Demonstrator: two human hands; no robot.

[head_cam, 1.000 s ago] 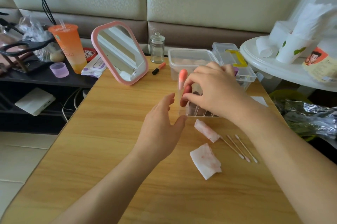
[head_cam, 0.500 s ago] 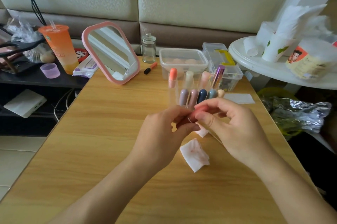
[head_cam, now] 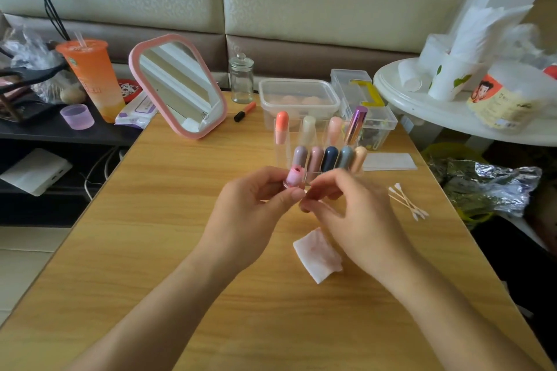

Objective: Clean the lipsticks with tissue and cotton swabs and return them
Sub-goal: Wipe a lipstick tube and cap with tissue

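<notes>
The left hand (head_cam: 256, 213) grips a pink lipstick (head_cam: 294, 178). Only the lipstick's top shows, and its barrel is hidden inside the fingers. Whether the curled right hand (head_cam: 346, 213) pinches anything cannot be told. Both hands cover the front of the clear holder (head_cam: 279, 159) at their twelve o'clock. The right wrist overlaps the tissue (head_cam: 316, 254) at six o'clock. Both forearms run off the bottom edge. The label on the tub (head_cam: 506, 99) at two o'clock is too blurred to read.

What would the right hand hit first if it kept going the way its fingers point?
Most likely the left hand, which holds an open pink lipstick. The right hand points left at it, fingertips almost touching, though depth is hard to judge.
</notes>
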